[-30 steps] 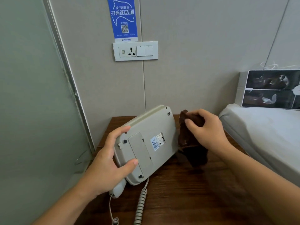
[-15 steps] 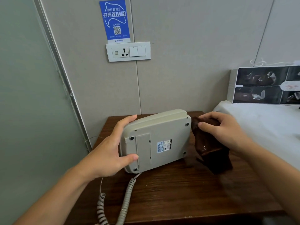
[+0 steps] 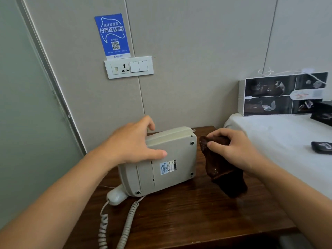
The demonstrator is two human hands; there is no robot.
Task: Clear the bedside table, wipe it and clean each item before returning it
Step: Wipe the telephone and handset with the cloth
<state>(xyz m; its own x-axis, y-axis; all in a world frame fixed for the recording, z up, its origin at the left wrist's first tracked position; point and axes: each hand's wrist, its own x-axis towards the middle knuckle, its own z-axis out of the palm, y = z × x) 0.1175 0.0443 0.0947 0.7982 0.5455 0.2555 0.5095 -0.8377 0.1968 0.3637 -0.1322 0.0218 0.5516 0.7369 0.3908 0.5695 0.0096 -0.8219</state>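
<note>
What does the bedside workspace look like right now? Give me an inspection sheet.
Surface: dark wooden bedside table, bare in front.
Job's things: beige telephone tipped up, underside with label toward the camera; handset under its lower left corner; brown cloth beside its right edge.
Clutter: nothing seen on the table; on the white bed, a printed box and a dark device.
Hands: left hand grips the telephone's upper left edge; right hand holds the cloth.
Cables: coiled cord trails off the front edge.
Surroundings: wall socket panel, blue WiFi sign.
</note>
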